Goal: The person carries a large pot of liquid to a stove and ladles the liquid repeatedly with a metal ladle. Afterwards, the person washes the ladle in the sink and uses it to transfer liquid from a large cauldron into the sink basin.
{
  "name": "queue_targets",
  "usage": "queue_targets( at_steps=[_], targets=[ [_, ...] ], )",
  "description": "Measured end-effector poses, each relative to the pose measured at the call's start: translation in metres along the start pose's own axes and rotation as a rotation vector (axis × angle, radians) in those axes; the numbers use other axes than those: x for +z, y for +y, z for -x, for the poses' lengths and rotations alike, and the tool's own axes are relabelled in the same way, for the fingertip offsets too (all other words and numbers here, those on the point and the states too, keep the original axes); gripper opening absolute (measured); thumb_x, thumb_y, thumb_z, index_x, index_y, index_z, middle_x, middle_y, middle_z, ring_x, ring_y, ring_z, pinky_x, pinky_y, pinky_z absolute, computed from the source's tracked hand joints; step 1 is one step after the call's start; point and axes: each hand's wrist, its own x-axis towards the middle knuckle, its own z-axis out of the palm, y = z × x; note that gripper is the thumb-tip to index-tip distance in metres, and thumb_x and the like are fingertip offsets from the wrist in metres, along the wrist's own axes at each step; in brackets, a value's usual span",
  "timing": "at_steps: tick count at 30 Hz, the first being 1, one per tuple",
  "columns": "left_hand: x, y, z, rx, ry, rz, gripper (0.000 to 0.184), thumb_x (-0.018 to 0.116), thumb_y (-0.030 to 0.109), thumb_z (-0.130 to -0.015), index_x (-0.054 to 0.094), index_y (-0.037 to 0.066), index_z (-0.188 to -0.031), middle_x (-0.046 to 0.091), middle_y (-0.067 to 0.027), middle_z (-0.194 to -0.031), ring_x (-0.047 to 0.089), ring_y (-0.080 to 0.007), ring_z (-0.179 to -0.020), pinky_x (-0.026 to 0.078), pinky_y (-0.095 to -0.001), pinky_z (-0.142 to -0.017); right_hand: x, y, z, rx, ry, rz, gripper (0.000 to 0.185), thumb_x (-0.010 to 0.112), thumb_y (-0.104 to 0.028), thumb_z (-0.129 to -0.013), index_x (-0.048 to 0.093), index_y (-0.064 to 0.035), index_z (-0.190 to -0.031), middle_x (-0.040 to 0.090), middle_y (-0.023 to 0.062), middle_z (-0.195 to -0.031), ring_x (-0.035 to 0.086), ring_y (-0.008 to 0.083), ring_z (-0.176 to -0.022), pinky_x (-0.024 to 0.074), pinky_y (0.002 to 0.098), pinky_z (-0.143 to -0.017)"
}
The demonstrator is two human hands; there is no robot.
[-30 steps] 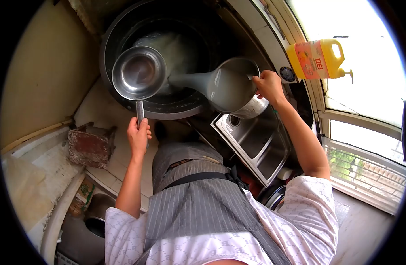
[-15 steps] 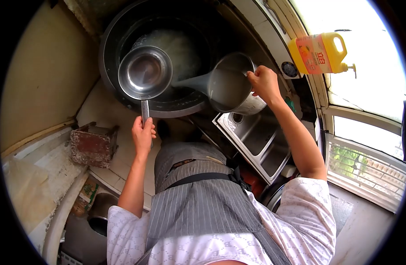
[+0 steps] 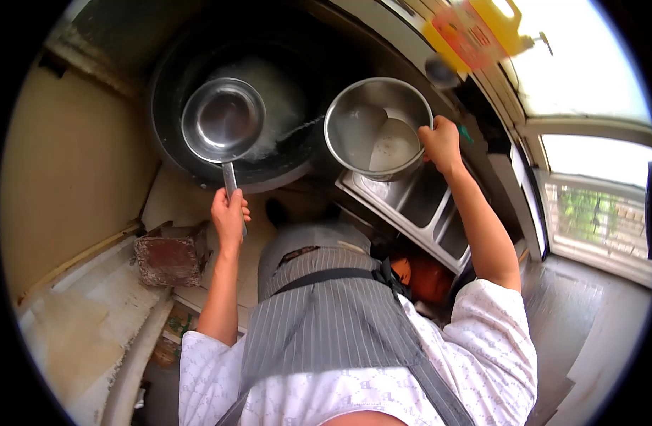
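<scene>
Steel sink, pale floor, bright window; left fingers gripping ladle, right fingers, pot.

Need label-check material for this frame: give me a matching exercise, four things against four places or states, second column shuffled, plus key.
1. shallow round steel ladle
2. deep round steel pot
3. yellow plastic jug with pump top
4. scuffed red-brown stool

A. beside the bright window
B. gripped at its rim by the right hand, cloudy liquid inside
C. down to the left of the left forearm
D. handle in the left hand, bowl above the big dark tub

Pairs: 1-D, 2-B, 3-A, 4-C
</scene>
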Motion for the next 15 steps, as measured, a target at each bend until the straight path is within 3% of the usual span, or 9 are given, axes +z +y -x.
queue_targets(
  at_steps=[6,15],
  targets=[
    [0.008,0.012,-0.011,0.038,-0.078,-0.087,0.015,0.055,0.019,-0.092,0.052,0.005,-0.089,0.054,-0.0013,-0.067,0.05,-0.0064,-0.05,0.042,-0.0201,-0.042,-0.038,0.06,0.033,0.197,0.074,-0.172,0.014,0.057,-0.007,-0.073,0.049,0.0032,-0.067,0.051,0.0091,-0.058,0.052,0.0166,-0.043,0.045,0.0311,-0.037],
    [0.025,0.01,-0.014,0.029,-0.121,-0.15,0.016,0.056,0.02,-0.092,0.053,0.005,-0.091,0.055,-0.0013,-0.067,0.051,-0.0065,-0.05,0.042,-0.0199,-0.042,-0.056,0.143,0.039,0.317,0.111,0.002,0.011,0.056,-0.004,-0.072,0.049,0.0045,-0.07,0.05,0.011,-0.055,0.052,0.0197,-0.04,0.0421,0.0329,-0.034]
  ],
)
